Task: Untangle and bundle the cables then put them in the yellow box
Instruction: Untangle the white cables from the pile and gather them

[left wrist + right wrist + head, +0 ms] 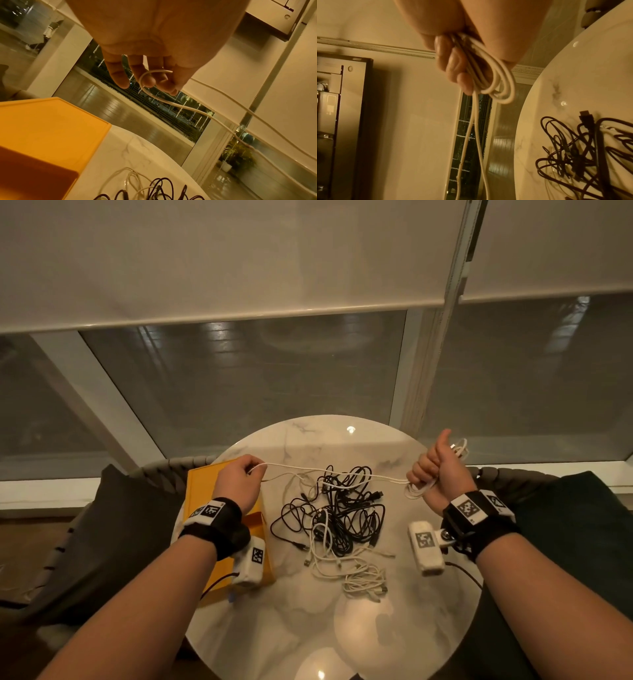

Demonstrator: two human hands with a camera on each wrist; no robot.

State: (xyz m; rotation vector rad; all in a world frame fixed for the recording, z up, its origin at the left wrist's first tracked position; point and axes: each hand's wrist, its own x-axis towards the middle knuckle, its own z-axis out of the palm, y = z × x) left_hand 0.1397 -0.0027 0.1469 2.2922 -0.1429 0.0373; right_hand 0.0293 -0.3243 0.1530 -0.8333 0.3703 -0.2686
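A white cable (335,474) stretches in two strands above the round marble table (308,628) between both hands. My left hand (239,477) pinches the folded loop end of the white cable (145,79) over the yellow box (202,484). My right hand (436,470) is raised at the table's right, thumb up, gripping several coiled loops of the same white cable (494,81). Beneath the strands lies a tangle of black cables (339,515) with white cables (352,570) mixed in toward the near side. The yellow box (44,129) appears again in the left wrist view.
The box stands open at the table's left, partly under my left wrist. Dark cushioned seats flank the table on both sides. Behind the table are large windows with roller blinds. The near part of the tabletop shows bare marble.
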